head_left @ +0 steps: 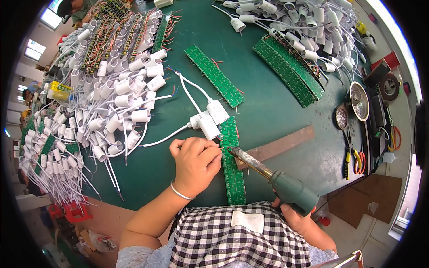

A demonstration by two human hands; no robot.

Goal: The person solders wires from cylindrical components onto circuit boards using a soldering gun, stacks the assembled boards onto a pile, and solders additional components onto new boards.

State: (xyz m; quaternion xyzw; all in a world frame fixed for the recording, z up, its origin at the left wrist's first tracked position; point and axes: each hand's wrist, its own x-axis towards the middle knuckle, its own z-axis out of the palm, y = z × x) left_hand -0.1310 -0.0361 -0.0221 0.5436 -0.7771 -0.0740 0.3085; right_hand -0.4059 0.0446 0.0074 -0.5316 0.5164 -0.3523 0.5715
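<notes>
A long green circuit board strip (pixel 233 181) lies on the table in front of me, its near end by my apron. My left hand (pixel 196 163) is closed at the strip's left edge, thumb and fingers pinched on a thin wire whose far end shows at the board. My right hand (pixel 295 217) grips a soldering iron (pixel 290 190) with a thick dark green body. Its tip touches or sits just above the board beside my left fingertips. White cylindrical lamp holders (pixel 209 125) with white cables lie at the strip's far end.
A brown flat bar (pixel 281 146) lies right of the strip. Beyond are another green board (pixel 214 76) and stacked boards (pixel 290 69). Heaps of white holders (pixel 120 98) fill the left and far right. A metal bowl (pixel 358 101), a small round tin (pixel 341 117) and pliers (pixel 347 158) sit at the right.
</notes>
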